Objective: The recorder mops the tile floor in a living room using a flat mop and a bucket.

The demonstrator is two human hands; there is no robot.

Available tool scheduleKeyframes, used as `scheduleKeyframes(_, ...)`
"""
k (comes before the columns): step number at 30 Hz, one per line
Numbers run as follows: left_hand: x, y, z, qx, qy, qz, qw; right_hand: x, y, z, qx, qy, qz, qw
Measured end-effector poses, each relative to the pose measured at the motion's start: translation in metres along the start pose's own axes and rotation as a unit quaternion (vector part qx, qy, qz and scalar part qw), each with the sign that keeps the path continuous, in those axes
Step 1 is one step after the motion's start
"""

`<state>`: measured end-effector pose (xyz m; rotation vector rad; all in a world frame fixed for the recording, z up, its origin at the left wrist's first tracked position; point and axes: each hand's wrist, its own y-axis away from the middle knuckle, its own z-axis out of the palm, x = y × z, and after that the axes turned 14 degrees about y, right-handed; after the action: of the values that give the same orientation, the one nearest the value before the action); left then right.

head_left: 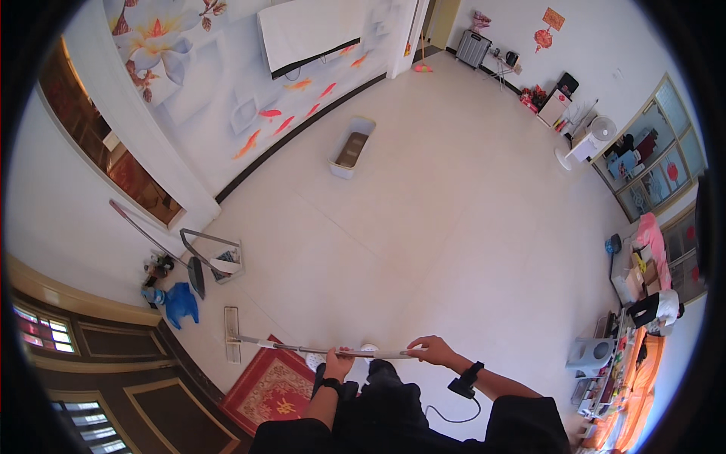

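A flat mop lies across in front of me, its long grey pole (302,349) running nearly level from left to right. The mop's rectangular frame head (232,335) is at the left, beside the red patterned mat. My left hand (339,364) is closed round the middle of the pole. At the pole's right end, my right hand (432,352) has thumb and fingers pinched on the tip. A dark band with a box and cable sits on my right wrist. Farther ahead on the floor stands a pale rectangular bucket (339,172) with a brownish inside.
The red mat (261,386) lies by my feet, near the dark door. A dustpan (197,278), a bin (229,265) and a blue plastic bag (181,304) stand along the left wall. At right are a fan (602,129), laden shelves and another person (665,306).
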<state>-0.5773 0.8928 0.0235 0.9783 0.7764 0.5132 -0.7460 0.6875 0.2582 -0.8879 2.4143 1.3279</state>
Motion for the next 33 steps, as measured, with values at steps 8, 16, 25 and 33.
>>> scheduleKeyframes(8, 0.123, 0.079, 0.034, -0.137, -0.269, 0.105, 0.947, -0.115, -0.097, 0.086, 0.021, 0.040, -0.124, 0.991)
scheduleKeyframes(16, 0.156, 0.149, 0.028, -0.087, -0.716, 0.275, 0.636, -0.178, -0.141, 0.208, -0.270, 0.053, -0.184, 0.944)
scheduleKeyframes(25, 0.171, 0.051, 0.020, -0.201, -0.560, 0.424, 0.683, -0.180, -0.167, 0.117, -0.278, 0.112, -0.243, 0.923)
scheduleKeyframes(33, 0.132, 0.039, 0.113, 0.038, 0.059, 0.061, 0.996, -0.158, -0.116, 0.017, -0.169, 0.197, -0.185, 0.948)
